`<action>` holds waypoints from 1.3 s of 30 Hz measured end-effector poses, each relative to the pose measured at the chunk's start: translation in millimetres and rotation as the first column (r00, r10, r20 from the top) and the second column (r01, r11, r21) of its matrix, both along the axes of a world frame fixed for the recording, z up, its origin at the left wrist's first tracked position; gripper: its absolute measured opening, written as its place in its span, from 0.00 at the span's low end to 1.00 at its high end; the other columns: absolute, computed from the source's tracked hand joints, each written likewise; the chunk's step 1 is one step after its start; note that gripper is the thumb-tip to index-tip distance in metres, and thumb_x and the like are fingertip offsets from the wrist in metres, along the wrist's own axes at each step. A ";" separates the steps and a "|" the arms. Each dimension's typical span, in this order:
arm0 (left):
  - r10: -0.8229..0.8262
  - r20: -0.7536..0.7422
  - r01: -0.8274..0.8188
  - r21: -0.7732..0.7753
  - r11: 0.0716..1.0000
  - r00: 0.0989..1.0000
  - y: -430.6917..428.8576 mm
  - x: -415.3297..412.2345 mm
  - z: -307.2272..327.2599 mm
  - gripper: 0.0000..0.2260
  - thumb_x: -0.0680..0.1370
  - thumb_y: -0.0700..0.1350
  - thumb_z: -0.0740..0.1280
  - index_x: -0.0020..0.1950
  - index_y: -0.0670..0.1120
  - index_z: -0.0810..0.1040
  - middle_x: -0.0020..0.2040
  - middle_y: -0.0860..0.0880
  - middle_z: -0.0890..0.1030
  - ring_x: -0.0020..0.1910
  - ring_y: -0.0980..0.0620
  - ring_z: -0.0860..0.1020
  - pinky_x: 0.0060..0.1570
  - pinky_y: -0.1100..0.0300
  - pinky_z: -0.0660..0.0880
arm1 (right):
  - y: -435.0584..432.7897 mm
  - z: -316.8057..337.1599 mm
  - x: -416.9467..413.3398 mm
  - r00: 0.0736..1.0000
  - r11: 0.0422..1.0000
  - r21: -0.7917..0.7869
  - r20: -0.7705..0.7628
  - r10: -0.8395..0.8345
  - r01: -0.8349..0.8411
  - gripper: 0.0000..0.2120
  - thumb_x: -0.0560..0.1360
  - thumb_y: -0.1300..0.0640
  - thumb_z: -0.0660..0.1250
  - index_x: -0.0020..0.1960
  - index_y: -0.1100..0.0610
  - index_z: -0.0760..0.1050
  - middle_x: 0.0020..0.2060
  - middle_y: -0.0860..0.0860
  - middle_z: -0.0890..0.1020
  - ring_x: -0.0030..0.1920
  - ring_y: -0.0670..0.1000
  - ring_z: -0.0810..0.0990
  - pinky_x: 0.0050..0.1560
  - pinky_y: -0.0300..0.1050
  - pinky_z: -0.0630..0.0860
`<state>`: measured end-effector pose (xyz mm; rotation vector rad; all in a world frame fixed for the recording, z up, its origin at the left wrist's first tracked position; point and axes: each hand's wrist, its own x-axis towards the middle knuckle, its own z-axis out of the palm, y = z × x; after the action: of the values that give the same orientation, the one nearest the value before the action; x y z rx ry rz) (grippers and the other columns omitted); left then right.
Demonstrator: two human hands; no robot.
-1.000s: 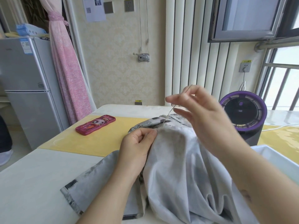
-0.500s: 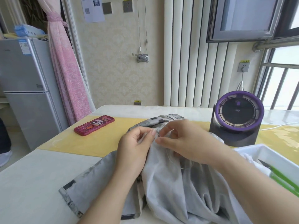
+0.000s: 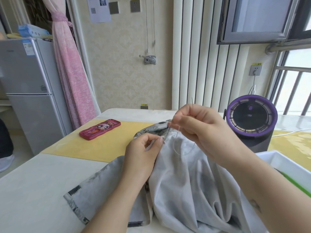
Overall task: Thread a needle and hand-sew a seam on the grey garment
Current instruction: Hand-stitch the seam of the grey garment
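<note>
Right hand [image 3: 198, 132] is raised above the work, fingers curled. Thumb and forefinger pinch one needle [image 3: 192, 102], whose tip stands upright clear of the knuckles. One thread [image 3: 167, 132] runs taut from those fingers down to the cloth.

Left hand [image 3: 143, 152] sits lower and to the left, near the right hand but apart from it. Its fingertips are closed on a fold of the grey garment [image 3: 185, 190] where the thread enters.

The garment, one in number, lies heaped on the white table [image 3: 33, 190], its far edge over the yellow mat [image 3: 101, 145].

Count of other items:
- One red case [image 3: 100, 129] on the mat, well apart from the hands.
- One purple-rimmed fan [image 3: 250, 115] behind the right hand.
- One white tray [image 3: 286, 163] beside the right forearm; the green item in it cannot be identified.
</note>
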<state>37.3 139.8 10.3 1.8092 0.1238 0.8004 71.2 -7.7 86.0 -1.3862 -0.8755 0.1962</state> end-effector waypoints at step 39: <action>-0.065 0.092 0.017 0.446 0.895 0.994 6.3 -16.7 16.2 0.13 0.72 0.42 0.73 0.37 0.60 0.77 0.34 0.57 0.81 0.31 0.56 0.76 0.32 0.71 0.69 | -23.8 3.8 21.6 0.816 0.646 -0.589 0.571 -0.094 0.486 0.07 0.71 0.51 0.72 0.36 0.50 0.78 0.19 0.44 0.67 0.23 0.42 0.67 0.25 0.32 0.63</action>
<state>20.6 146.1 26.5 2.1851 -0.1823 0.9465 92.8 -31.5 89.9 -2.3911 -1.0121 -0.1155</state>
